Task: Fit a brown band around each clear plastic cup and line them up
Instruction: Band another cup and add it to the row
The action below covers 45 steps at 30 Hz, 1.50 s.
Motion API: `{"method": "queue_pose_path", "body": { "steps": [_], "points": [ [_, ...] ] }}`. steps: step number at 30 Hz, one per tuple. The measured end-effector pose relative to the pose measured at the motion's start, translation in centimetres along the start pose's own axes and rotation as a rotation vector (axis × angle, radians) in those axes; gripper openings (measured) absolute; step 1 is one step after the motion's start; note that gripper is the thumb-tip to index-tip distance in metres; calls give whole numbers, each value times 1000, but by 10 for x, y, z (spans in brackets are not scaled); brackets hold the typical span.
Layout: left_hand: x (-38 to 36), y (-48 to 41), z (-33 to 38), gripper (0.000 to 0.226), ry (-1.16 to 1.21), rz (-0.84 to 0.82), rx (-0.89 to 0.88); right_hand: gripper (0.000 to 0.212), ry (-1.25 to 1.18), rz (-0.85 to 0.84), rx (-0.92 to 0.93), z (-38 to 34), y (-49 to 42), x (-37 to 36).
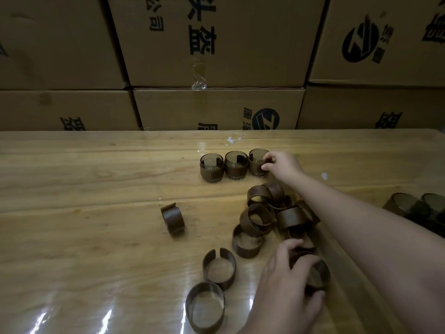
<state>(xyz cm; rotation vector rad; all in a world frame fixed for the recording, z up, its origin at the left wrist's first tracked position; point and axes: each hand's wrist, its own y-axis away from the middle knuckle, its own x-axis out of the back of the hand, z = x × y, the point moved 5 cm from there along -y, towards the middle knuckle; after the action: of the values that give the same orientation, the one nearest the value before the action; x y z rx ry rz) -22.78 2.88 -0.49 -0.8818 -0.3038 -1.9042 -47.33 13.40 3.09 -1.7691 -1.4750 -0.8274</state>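
Cups (236, 168): three banded ones sitting side by side in a row
Right hand (280, 165): fingers pinching the rightmost cup (255, 166)
Left hand (286, 288): fingers curling round a loose brown band (321, 273)

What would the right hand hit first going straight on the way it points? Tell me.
The rightmost banded cup: the right hand grips its near side. Beyond it, probably the middle cup, standing close beside.

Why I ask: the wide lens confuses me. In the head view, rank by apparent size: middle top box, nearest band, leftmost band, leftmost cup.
1. box
2. nearest band, enlarged by nearness
3. leftmost band and leftmost cup: look alike, unranked
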Motion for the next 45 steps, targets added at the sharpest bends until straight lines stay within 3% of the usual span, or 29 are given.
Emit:
{"method": "queue_pose_path", "body": {
  "steps": [5, 10, 15, 20, 24, 28, 31, 37, 41, 45],
  "points": [
    [-1, 1, 0, 52, -48, 67, -10, 31, 72, 25, 27, -1, 3, -3],
    [-1, 1, -3, 49, -50, 130, 2, 45, 30, -66, 13, -5, 10, 11],
    [5, 4, -2, 42, -3, 207, -31, 34, -147, 73, -45, -16, 62, 58],
    [20, 13, 6, 13, 24, 394, -92, 16, -428, 110, 180, -26, 158, 70],
    [16, 17, 19, 13, -96, 301, -207, 22, -556, 175, 206, -8, 206, 61],
    [13, 16, 18, 17, -190, 262, -131, 17, -506, 283, 118, 21, 224, 57],
    [14, 15, 17, 17, -217, 255, -83, 15, -357, 295, 37, 34, 233, 64],
    [15, 16, 17, 17, -201, 240, -72, 33, 529, 101, -205, 44, 268, 96],
    [17, 16, 15, 17, -125, 237, -84, 37, 690, 93, -283, 54, 304, 119],
    [22, 15, 13, 21, 11, 303, -102, 41, 688, -28, -309, 71, 318, 126]
  ]
}}
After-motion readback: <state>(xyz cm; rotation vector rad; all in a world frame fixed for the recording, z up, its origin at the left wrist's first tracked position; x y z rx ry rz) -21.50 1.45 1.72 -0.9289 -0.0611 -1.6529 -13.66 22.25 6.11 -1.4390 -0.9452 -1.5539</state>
